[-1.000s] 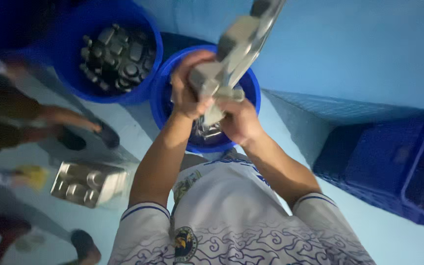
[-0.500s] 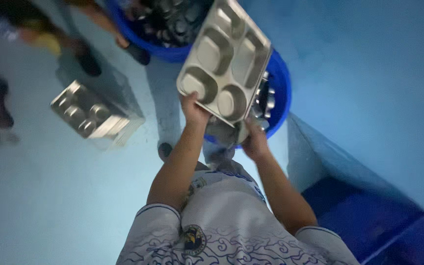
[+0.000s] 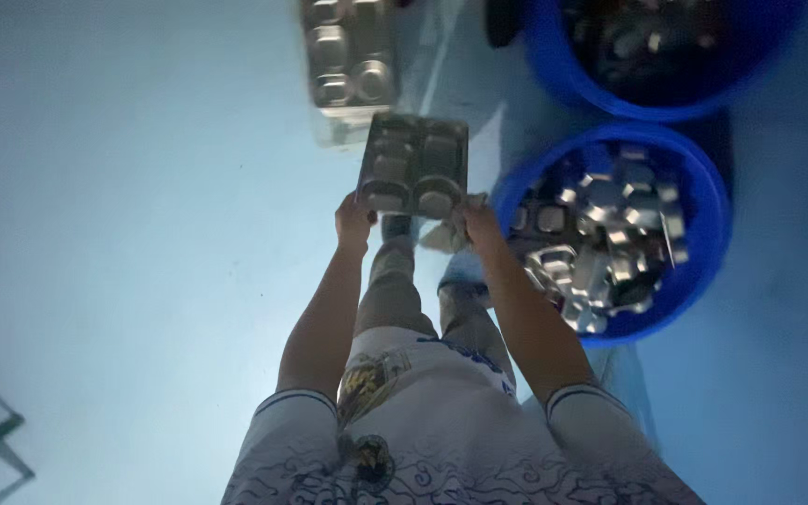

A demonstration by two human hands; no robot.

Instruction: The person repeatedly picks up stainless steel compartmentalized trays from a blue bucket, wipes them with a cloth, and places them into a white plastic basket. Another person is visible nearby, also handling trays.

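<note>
Head view, looking straight down past your patterned shirt to a pale blue floor: both arms are stretched forward, holding a compartmented steel tray [image 3: 413,165] out in front of you, roughly level with its hollows facing up. Your left hand [image 3: 353,222] closes on the tray's near left corner, and your right hand [image 3: 479,224] closes on its near right corner with a pale cloth [image 3: 443,235] bunched under the fingers. Just beyond the tray, a stack of matching steel trays [image 3: 349,65] sits on the floor. To the right of the tray is a blue tub [image 3: 703,201] heaped with small metal dishes; a second blue tub [image 3: 572,79] lies beyond the tray and to its right, its contents too dark to make out. The tray looks stiff and thin, probably light for its size, with smooth metal that could slip if wet, so the raised rim at the corners, where you hold it now, seems the surest place to grip. Compared with half a second ago, the tray no longer tilts upright over the blue tub; it has swung left and lies flatter, close to the floor stack.
</note>
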